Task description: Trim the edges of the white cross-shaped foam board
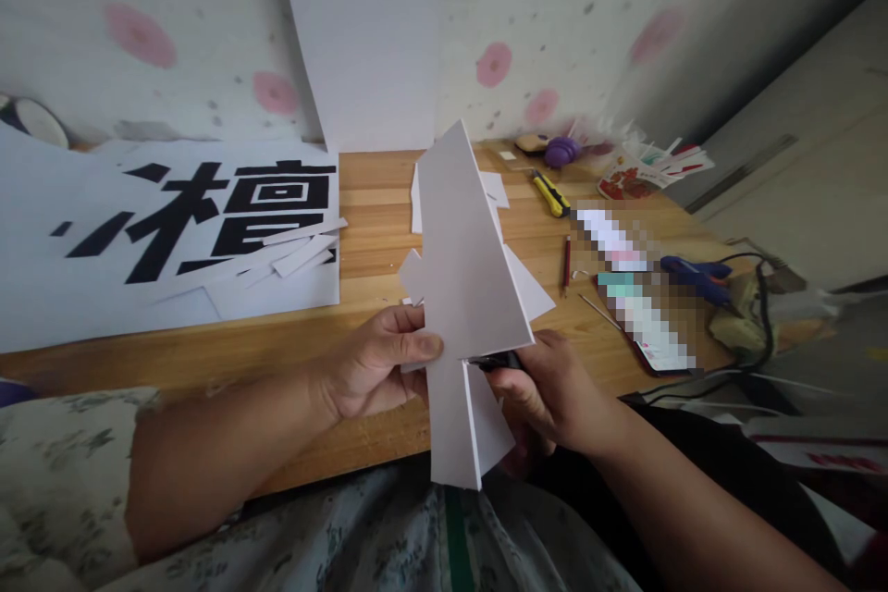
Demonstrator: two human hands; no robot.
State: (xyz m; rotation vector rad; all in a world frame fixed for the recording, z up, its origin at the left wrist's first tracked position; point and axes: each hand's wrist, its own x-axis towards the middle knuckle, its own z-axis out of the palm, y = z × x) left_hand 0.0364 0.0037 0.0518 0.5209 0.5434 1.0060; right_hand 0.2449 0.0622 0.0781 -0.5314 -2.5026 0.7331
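Observation:
My left hand (381, 359) grips a long white foam board piece (459, 250) by its left edge, thumb on the front face. The board is held up above the table's near edge. In my right hand (565, 393) is a pair of dark scissors (496, 360), its blades at a notch in the board's right edge. Part of the scissors is hidden by my fingers and the board. Below the notch the board is narrower, and another white flap (491, 425) shows behind it.
Left lies a white sheet with a large black character (242, 213), with white strips (298, 254) on it. On the wooden table's right are a yellow utility knife (551, 194), a pencil (567, 264), a blue glue gun (696, 277), a blurred-out phone-like object (648, 324) and a tub (631, 174).

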